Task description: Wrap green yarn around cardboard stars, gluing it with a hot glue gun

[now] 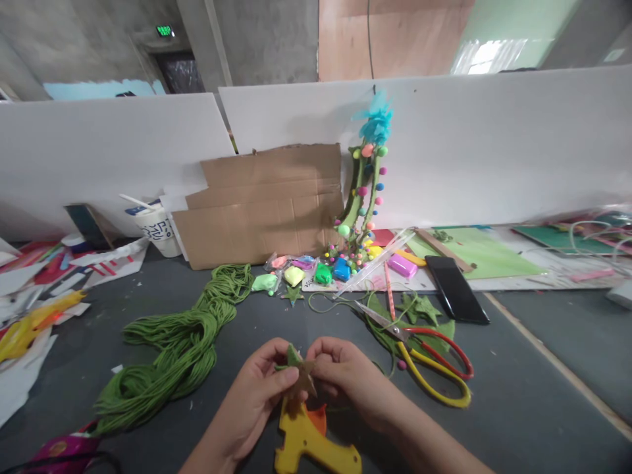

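My left hand (257,392) and my right hand (340,372) meet at the bottom centre, both pinching a small star-shaped piece (299,372), brown with a green felt tip. Just below them lies a yellow and orange glue gun (309,444). Red and yellow scissors (424,359) lie open to the right of my right hand. A bundle of green cord (182,349) lies to the left of my left hand.
A decorated green felt tree (365,191) with pom-poms stands against the white board. Coloured clay packs (326,270), green felt stars (419,306), a black phone (457,289), folded cardboard (261,210), a paper cup (158,230) and paper scraps (34,296) lie around.
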Demonstrator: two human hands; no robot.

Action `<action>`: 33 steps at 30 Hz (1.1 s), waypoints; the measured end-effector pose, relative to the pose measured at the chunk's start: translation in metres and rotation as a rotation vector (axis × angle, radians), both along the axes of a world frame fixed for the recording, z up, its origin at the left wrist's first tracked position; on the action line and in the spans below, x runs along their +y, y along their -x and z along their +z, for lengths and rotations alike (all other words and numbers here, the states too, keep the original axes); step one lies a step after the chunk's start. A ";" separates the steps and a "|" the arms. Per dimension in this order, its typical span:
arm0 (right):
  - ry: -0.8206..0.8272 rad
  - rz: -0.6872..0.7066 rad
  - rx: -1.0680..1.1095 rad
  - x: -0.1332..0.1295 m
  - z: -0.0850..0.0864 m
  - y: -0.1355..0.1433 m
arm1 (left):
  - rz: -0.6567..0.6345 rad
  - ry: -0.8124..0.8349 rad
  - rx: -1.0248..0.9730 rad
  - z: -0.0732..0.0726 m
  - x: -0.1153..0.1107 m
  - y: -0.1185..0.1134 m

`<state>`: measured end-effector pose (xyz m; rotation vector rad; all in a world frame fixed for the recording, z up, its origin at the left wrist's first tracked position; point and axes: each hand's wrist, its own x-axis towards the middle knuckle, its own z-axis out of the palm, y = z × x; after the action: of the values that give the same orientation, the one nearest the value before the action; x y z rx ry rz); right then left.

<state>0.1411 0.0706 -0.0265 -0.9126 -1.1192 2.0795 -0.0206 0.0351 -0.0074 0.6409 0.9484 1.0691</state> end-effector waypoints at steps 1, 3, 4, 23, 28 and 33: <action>-0.016 -0.007 -0.012 -0.001 0.000 0.001 | -0.002 -0.003 -0.010 -0.001 0.000 0.000; -0.072 -0.013 -0.058 -0.002 0.001 0.003 | 0.009 -0.011 -0.031 -0.002 -0.001 0.000; -0.104 -0.015 -0.083 -0.002 0.001 0.004 | 0.023 -0.011 -0.036 -0.002 -0.002 -0.001; -0.566 0.036 -0.365 0.001 0.010 -0.011 | 0.040 -0.283 0.201 0.005 -0.011 -0.009; -0.663 0.124 -0.402 0.007 0.032 -0.036 | -0.030 -0.378 0.304 0.014 -0.017 -0.007; -0.689 0.210 -0.344 0.013 0.052 -0.058 | -0.120 -0.410 0.305 0.021 -0.019 -0.005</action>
<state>0.1992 0.0835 0.0255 -0.8321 -2.0157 1.5137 -0.0152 0.0158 0.0135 1.2118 0.9418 1.0845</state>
